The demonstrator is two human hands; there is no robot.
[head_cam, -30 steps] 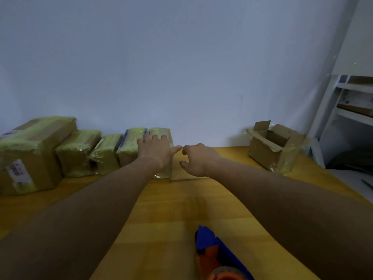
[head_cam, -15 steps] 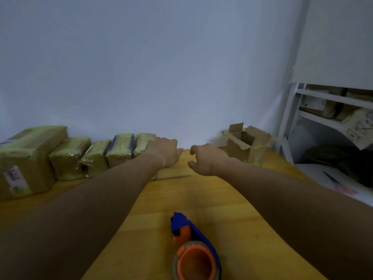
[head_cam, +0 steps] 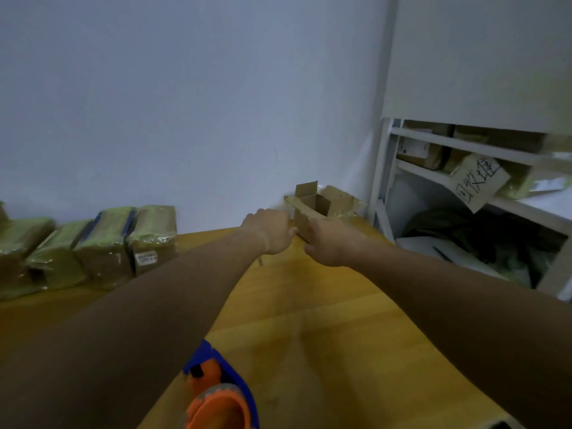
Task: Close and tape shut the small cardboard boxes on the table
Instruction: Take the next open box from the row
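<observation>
Along the left of the desk (head_cam: 325, 320) a row of taped boxes (head_cam: 102, 246) is seen against the wall, wrapped in yellowish tape and set touching one another; these are judged finished. A second ago both hands were held at the right end of that row, the left one laid on the last box. Since then the view has been swung to the right and both arms have been carried across the bare wood, so the row has been left behind.

At the near edge, under the left forearm, a tape gun (head_cam: 221, 394) in blue and orange is lying unheld.

The left hand (head_cam: 270, 232) is now stretched out just short of the open box (head_cam: 322, 209), its fingers curled under; nothing is seen in it, and whether it touches the cardboard cannot be told through the blur. The right hand (head_cam: 332, 243) is held just beside it, at the near wall of that box; its fingers are hidden behind its own back, so its state cannot be told.

The open box stands at the far right corner of the desk, near the wall and a white shelf (head_cam: 464, 147), with its flaps up. The shift is taken to mean that the next box is about to be drawn in for closing; taping is not yet begun.
</observation>
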